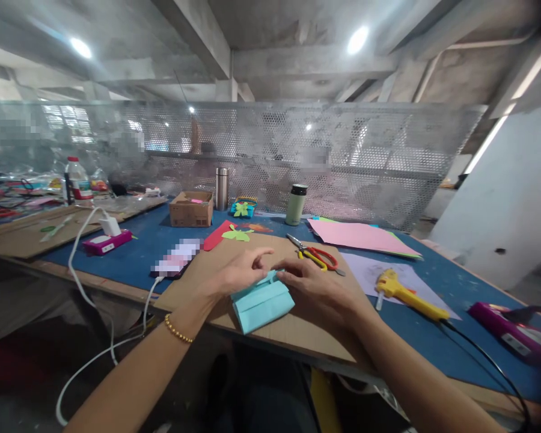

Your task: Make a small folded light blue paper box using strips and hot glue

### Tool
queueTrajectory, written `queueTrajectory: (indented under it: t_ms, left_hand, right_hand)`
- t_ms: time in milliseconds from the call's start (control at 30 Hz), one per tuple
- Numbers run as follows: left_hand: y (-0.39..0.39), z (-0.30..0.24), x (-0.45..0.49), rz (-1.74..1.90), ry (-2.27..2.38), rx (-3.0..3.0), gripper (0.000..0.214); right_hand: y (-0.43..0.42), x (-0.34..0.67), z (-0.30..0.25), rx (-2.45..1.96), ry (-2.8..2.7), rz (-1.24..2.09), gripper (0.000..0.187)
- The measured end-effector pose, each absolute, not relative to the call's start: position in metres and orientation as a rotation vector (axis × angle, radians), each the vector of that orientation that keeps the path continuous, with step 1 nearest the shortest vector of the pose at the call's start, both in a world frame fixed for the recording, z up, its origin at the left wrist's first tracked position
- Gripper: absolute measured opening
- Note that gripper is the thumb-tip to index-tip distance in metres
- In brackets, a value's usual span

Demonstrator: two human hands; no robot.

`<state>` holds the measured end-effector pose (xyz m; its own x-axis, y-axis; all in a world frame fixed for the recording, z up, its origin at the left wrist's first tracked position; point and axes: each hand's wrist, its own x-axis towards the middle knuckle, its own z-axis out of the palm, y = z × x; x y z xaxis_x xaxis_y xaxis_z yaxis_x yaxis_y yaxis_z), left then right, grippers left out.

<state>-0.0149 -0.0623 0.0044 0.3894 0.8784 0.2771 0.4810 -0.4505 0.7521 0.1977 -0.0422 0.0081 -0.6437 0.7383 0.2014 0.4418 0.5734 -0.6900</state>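
A light blue piece of folded paper (264, 305), shaped like a small pouch, lies near the front edge of a cardboard sheet (220, 261). My left hand (243, 272), with a gold bead bracelet (178, 329) at the wrist, grips its upper left edge, the index finger arched above. At the upper right edge, my right hand (313, 281) pinches the paper between thumb and fingers. Part of the top edge is hidden by my fingers. Just beyond my right hand lie scissors (329, 258) with red handles and a yellow-handled tool (313, 260).
A yellow glue gun (401, 294) rests on lilac paper (356, 273) at right, its cord trailing forward. Pink sheets (360, 234), a green tumbler (296, 205), a steel flask (222, 189) and a cardboard box (191, 210) stand farther back. At left are a phone (178, 257) and a purple power strip (108, 242).
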Motion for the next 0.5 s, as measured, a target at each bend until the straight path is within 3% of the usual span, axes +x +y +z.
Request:
queueTrajectory:
  t_ms: [233,500]
  left_hand:
    - [-0.065,0.033,-0.018,1.097,1.122,2.083,0.043]
    - [-0.087,0.01,-0.027,1.367,1.091,1.752,0.058]
  right_hand:
    - [-0.041,0.203,0.013,-0.879,-1.987,1.009,0.034]
    - [-0.046,0.205,0.018,-0.891,-1.848,1.001,0.036]
